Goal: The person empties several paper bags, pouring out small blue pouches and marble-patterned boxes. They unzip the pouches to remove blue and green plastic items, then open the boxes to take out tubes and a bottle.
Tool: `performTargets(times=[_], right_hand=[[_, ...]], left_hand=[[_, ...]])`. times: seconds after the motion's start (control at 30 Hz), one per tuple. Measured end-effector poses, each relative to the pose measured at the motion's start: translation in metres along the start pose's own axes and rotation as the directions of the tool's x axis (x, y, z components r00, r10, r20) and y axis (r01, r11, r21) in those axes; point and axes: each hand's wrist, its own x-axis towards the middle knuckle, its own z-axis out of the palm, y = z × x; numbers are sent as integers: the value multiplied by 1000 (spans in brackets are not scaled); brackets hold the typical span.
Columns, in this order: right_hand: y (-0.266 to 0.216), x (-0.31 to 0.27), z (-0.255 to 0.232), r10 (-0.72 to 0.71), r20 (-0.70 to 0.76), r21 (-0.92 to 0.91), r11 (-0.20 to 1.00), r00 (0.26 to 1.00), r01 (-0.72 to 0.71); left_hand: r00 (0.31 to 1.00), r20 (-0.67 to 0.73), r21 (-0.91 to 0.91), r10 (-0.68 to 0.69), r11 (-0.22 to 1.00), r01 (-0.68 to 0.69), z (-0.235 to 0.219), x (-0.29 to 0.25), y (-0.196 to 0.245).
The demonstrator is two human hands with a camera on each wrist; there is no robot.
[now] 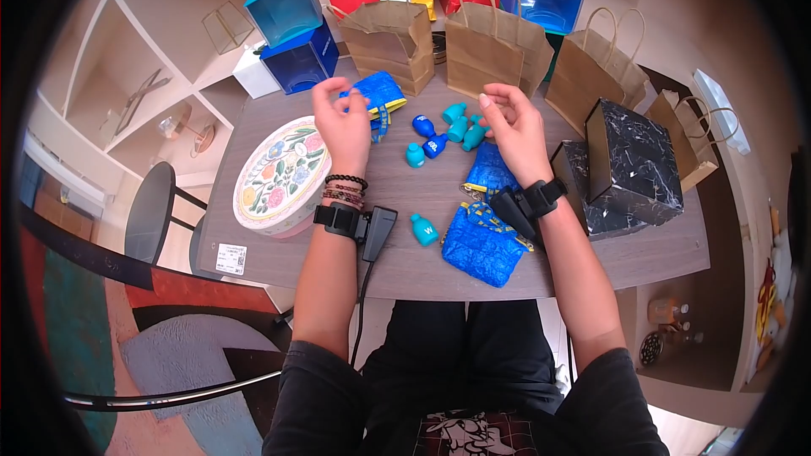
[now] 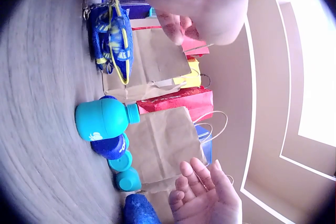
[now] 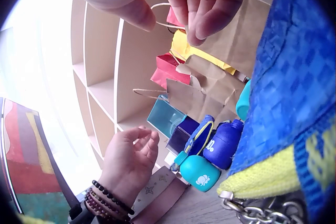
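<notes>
Both hands hover over a grey-brown table (image 1: 405, 266) and hold nothing. My left hand (image 1: 338, 100) has relaxed, slightly bent fingers; it is just left of a small blue woven pouch (image 1: 382, 91) with yellow trim. My right hand (image 1: 498, 105) has loosely curled fingers and is beside a cluster of small teal bottles (image 1: 460, 127) and dark blue bottles (image 1: 429, 135). The right wrist view shows the right hand (image 3: 184, 8) empty and the left hand (image 3: 131, 155) open across from it. In the left wrist view a teal bottle (image 2: 105, 119) stands on the table between the hands.
A round floral tin (image 1: 281, 173) sits left. Two blue woven bags (image 1: 483, 241) lie under my right forearm, a lone teal bottle (image 1: 425, 229) beside them. Black marble boxes (image 1: 634, 160) stand right. Brown paper bags (image 1: 494, 46), blue boxes (image 1: 300, 59) and red bags line the back.
</notes>
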Motion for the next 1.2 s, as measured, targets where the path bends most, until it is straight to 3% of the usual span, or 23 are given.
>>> performTargets(times=[0.03,0.1,0.17,0.23,0.27,0.33,0.4,0.43,0.47,0.53,0.67,0.77,0.83,0.87,0.93,0.97,1.0,1.07,1.13,1.2], right_hand=[[0,0,0,-2,-2,-1,1000,1000,2],[-2,-1,0,5,13,-5,1000,1000,-5],[-4,-2,0,11,27,-10,1000,1000,-11],[-7,-4,0,-26,214,15,1000,977,23],[-14,-8,0,-27,215,17,1000,976,24],[-38,-21,1,-34,600,-54,995,799,83],[-51,-31,4,-170,781,-130,897,601,422],[-62,-37,3,-118,864,-152,866,490,477],[-68,-43,7,-75,911,-102,912,406,397],[-64,-50,11,-163,959,61,919,234,390],[-47,-58,14,-145,969,34,882,201,470],[-40,-53,13,-85,956,-68,868,281,492],[-33,-49,12,7,888,-278,804,459,526],[-32,-47,10,9,884,-284,804,467,522],[-30,-41,6,-93,806,-284,806,584,519],[-29,-37,4,-179,779,-259,781,601,569],[-31,-33,0,-180,779,-260,779,601,571],[-38,-27,-7,21,787,-322,866,616,383],[-40,-23,-13,59,806,-330,871,589,364],[-48,-21,-17,250,810,-443,854,530,274]], left_hand=[[1000,0,0,-1,1000,1,-1,-1,0],[921,364,35,-138,990,135,3,-7,12],[895,429,25,-122,992,123,7,-10,8],[866,490,17,-105,994,111,9,-11,5],[872,476,23,-111,993,114,9,-11,5],[887,445,39,-124,992,119,8,-9,3],[897,421,47,-135,991,127,8,-8,3],[903,403,52,-146,989,136,7,-8,2],[905,397,60,-150,989,137,7,-8,4],[907,392,71,-158,987,141,7,-9,7],[896,408,63,-177,984,166,7,-9,4],[890,414,68,-193,981,182,7,-9,3],[889,408,63,-206,978,198,7,-9,2],[886,416,62,-205,978,198,7,-10,3],[862,448,101,-235,972,212,6,-9,5],[862,450,99,-232,973,210,7,-10,5],[844,485,102,-231,973,208,7,-11,4],[826,515,104,-231,973,207,7,-10,3],[816,538,111,-213,977,181,7,-12,3],[808,549,113,-212,977,180,8,-13,3]])
